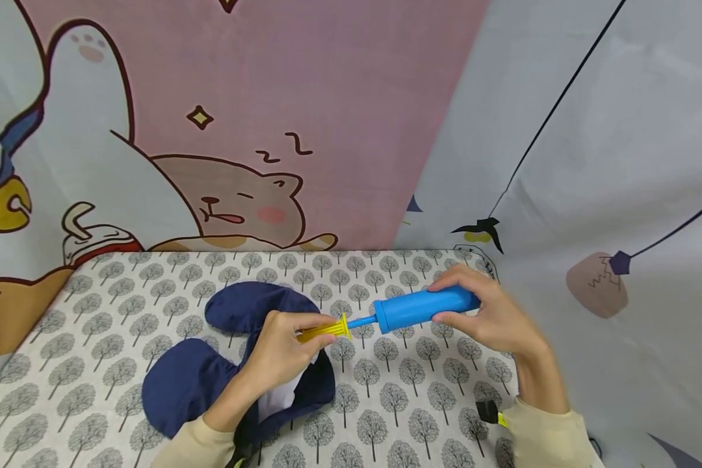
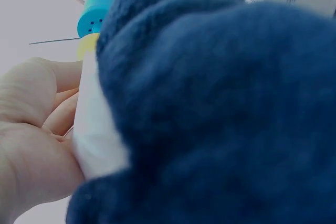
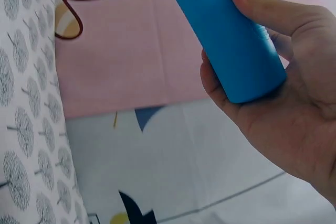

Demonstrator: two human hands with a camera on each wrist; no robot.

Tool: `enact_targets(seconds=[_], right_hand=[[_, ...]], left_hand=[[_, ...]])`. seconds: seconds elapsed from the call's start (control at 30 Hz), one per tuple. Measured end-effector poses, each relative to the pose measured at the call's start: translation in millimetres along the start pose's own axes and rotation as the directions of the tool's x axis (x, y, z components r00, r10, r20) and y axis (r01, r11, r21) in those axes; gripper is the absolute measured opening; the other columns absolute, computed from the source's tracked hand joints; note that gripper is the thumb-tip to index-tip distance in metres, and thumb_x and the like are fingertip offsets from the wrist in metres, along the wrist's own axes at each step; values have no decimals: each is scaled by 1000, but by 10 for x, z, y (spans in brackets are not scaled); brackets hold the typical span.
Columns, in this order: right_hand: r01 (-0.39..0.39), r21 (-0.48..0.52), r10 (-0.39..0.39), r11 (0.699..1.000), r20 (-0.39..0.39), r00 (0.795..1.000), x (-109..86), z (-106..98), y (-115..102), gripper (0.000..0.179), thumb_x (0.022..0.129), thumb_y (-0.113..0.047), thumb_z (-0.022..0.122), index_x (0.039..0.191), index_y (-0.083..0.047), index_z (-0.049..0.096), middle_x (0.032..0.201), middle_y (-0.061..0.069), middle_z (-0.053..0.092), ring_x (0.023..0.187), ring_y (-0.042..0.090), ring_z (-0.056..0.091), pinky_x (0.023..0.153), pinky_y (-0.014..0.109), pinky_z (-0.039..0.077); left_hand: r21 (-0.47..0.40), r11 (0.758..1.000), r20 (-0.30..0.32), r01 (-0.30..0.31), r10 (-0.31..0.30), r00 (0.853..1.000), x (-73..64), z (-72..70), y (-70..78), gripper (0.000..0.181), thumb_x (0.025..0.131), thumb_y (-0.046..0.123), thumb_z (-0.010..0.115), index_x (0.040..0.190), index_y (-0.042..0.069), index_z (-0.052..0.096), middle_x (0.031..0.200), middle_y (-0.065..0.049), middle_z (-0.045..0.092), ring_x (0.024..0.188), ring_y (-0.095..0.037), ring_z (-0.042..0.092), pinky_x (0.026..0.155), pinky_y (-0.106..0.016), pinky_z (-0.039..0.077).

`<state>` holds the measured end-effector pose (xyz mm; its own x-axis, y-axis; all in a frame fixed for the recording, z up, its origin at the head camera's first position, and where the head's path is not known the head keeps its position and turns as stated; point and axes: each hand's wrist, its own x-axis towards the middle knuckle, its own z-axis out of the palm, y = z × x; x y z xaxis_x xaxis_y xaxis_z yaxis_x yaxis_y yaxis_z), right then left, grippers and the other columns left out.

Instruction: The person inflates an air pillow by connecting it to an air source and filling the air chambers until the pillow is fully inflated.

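Navy-blue fabric item (image 1: 181,383) lies leftmost. Left hand (image 1: 277,351) pinches the ribbed yellow plastic end-piece (image 1: 323,330); between hands, a thin blue rod (image 1: 363,322) meets the blue plastic cylinder (image 1: 415,309), gripped by right hand (image 1: 494,318). Advised: keep rod straight, avoiding side load.

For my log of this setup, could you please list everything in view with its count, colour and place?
Blue cylinder: 1, blue, in the right hand
Thin rod: 1, blue, between cylinder and yellow piece
Yellow ribbed piece: 1, yellow, in the left hand
Navy fabric item: 1, navy, on the tablecloth, left of the cylinder
White material: 1 visible patch, white, against the navy item
Tablecloth: 1, white with dark tree print, beneath everything
Cartoon backdrop: 1 or more sheets, pink, white and grey, behind the table
Black-and-yellow pieces: 2, partly hidden, beside the sleeves
Sleeves: 2, beige, bottom of the head view
Left hand: 1, bare, centre
Right hand: 1, bare, right
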<state>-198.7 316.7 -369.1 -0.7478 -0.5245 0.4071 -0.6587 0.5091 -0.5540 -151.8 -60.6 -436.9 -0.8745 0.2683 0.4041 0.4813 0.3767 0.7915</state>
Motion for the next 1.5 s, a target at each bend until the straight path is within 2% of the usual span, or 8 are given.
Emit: enact_targets(seconds=[0.2,0.43,0.53,0.7,0.83,1.1,1.27,1.5], right_hand=[[74,49,-75,996,18,997,78,144,-90,51,84,1,98,125,-21,77,124,-2,76,112,12,66,100,27,51],[60,34,-63,998,80,995,109,273,-121,47,89,-9,97,128,-22,77,124,-2,76,107,12,65,94,29,55],[47,16,-48,999,92,995,101,229,-103,46,89,-11,98,128,-24,78,125,-4,76,108,11,64,95,29,54],[-8,-43,10,999,39,999,2,46,-25,52,85,-9,100,127,-30,79,127,-10,77,114,8,65,100,27,51],[-35,-91,37,995,18,999,-80,-109,18,54,85,-7,100,130,-29,79,132,-7,78,122,3,63,104,23,50],[-80,-114,76,990,-40,996,-234,-306,96,56,84,-1,98,132,-24,79,131,-4,77,112,4,65,99,17,48],[-69,-121,64,990,-47,997,-216,-286,115,56,83,-1,99,131,-25,80,131,-3,78,111,4,66,98,18,49],[3,-75,-5,997,-23,1000,-45,-71,-2,52,82,-3,100,126,-21,79,128,0,79,116,5,66,102,21,49]], left_hand=[[6,1000,-2,-8,8,1000,19,8,20,26,94,6,91,119,9,89,111,-9,89,92,-17,86,81,-22,66],[20,1000,8,-6,6,1000,2,28,9,26,94,8,92,120,10,89,114,-9,89,95,-17,86,80,-25,67],[14,1000,14,-5,5,1000,-3,28,6,26,94,7,92,120,10,89,115,-8,89,96,-17,86,81,-25,67],[-6,1000,30,-14,14,999,7,31,9,27,95,7,91,122,10,89,115,-9,89,97,-17,86,82,-24,67],[-2,1000,31,-21,21,999,12,28,9,28,95,8,91,122,11,89,116,-8,89,97,-17,86,80,-24,67],[10,1000,33,-9,8,999,13,22,-9,27,95,9,91,122,12,89,114,-7,89,92,-11,84,78,-23,65],[1,1000,28,1,-1,1000,7,29,-6,27,95,9,91,122,12,89,113,-7,89,91,-10,83,76,-22,65],[-34,999,17,12,-12,1000,10,-2,3,26,96,7,90,121,11,89,111,-9,89,90,-12,85,77,-23,66]])
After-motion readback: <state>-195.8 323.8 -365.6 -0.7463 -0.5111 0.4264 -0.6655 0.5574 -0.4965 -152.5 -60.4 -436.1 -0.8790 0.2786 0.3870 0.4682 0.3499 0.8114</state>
